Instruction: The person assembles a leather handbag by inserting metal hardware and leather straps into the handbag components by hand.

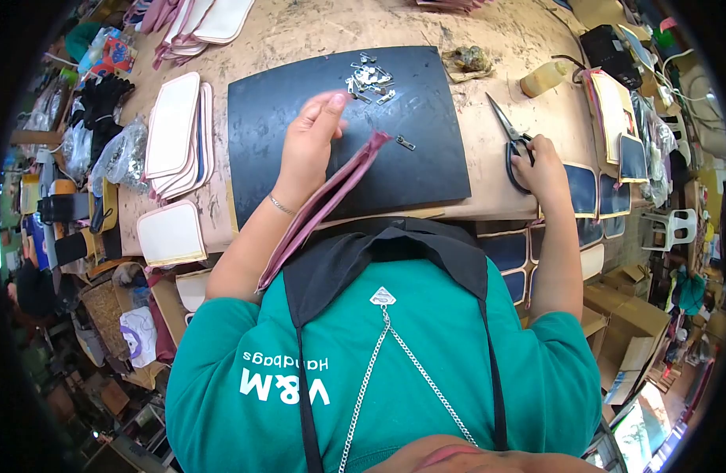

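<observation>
My left hand (316, 130) is raised over the black mat (260, 126), its fingers curled and the thumb against them; what it holds, if anything, is too small to make out. A folded pink fabric strip (331, 193) slants beside my left wrist, its tip on the mat. Near that tip lies one metal zipper pull (405, 143). Several more metal pulls (369, 77) are heaped at the mat's far edge. On the right, my right hand (538, 163) is closed on the black handles of the scissors (502, 118), whose blades point away from me.
Stacks of pale panels (174, 134) lie on the left of the table (316, 31). A yellowish bottle (543, 79) and a brown lump (469, 61) stand beyond the scissors. Dark blue panels (580, 189) are by my right forearm, and a cardboard box (627, 315) is lower right.
</observation>
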A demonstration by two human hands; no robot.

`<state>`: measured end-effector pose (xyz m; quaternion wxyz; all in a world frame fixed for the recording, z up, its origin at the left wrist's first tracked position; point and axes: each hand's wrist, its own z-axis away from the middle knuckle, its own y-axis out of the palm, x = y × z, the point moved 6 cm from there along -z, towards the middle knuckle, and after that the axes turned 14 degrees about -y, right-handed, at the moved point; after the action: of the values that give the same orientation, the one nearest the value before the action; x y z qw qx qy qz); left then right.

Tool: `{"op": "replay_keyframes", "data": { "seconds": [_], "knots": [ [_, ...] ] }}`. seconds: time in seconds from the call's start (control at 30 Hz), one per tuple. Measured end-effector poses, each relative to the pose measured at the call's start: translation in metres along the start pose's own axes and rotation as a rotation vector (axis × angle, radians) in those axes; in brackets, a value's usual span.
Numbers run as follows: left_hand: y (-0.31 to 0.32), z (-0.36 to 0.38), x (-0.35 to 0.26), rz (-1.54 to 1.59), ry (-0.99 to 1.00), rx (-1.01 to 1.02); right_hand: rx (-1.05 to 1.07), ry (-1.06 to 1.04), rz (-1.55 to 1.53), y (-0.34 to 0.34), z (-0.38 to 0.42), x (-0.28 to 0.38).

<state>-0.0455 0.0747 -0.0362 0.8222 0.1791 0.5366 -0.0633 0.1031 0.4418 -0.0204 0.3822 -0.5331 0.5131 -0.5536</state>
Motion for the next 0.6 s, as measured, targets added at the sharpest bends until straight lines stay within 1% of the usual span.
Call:
{"op": "replay_keyframes", "data": {
  "seconds": [0.07, 0.17, 0.23, 0.27, 0.37, 0.4, 0.5, 0.57, 0.6],
  "knots": [
    [-0.001, 0.006, -0.012, -0.307, 0.343, -0.282, -0.087, -0.237, 0.151, -0.008, -0.001, 0.027],
    [0.005, 0.009, -0.019, -0.293, 0.330, -0.207, -0.090, -0.288, -0.304, -0.004, -0.013, 0.064],
    [0.007, 0.005, -0.022, -0.083, 0.237, 0.118, 0.021, -0.270, -0.785, 0.007, -0.020, 0.101],
    [0.009, 0.005, -0.023, -0.034, 0.058, 0.246, 0.034, -0.291, -0.861, 0.004, -0.022, 0.124],
    [0.017, 0.008, -0.022, -0.298, 0.159, 0.444, 0.053, -0.323, -1.141, 0.008, -0.034, 0.178],
    [0.022, 0.013, -0.025, -0.268, 0.143, 0.413, 0.054, -0.327, -1.245, 0.011, -0.038, 0.191],
    [0.014, 0.008, -0.015, 0.086, -0.002, 0.428, 0.050, -0.331, -1.389, 0.020, -0.049, 0.222],
    [0.010, 0.009, -0.021, 0.055, 0.067, 0.366, 0.050, -0.329, -1.378, 0.024, -0.056, 0.233],
    [0.007, 0.009, -0.024, 0.031, 0.183, 0.349, 0.053, -0.321, -1.375, 0.026, -0.059, 0.237]
  ]
}}
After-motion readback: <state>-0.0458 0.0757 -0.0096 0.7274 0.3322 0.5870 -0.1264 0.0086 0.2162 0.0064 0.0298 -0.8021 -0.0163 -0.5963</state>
